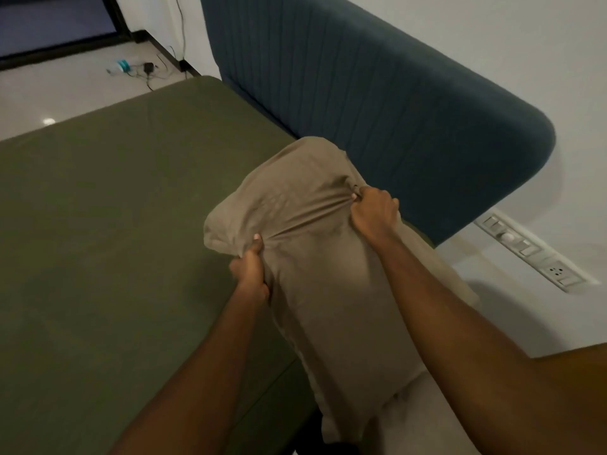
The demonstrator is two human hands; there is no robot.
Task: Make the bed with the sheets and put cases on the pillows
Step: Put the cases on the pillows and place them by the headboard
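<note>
A pillow in a tan pillowcase (322,290) stands on end at the bed's near right edge, its far end toward the headboard. My left hand (251,274) pinches the case fabric on its left side. On the upper right side, my right hand (374,213) is bunched on the fabric, and taut folds run between both grips. The bed (115,208) is covered by a smooth olive-green sheet. The pillow's lower end hangs below the mattress edge.
A dark blue padded headboard (377,93) runs along the wall behind the pillow. A white switch and socket panel (528,249) is on the wall at right. On the pale floor beyond the bed lie a charger with cables (147,68) and a small bottle (121,67).
</note>
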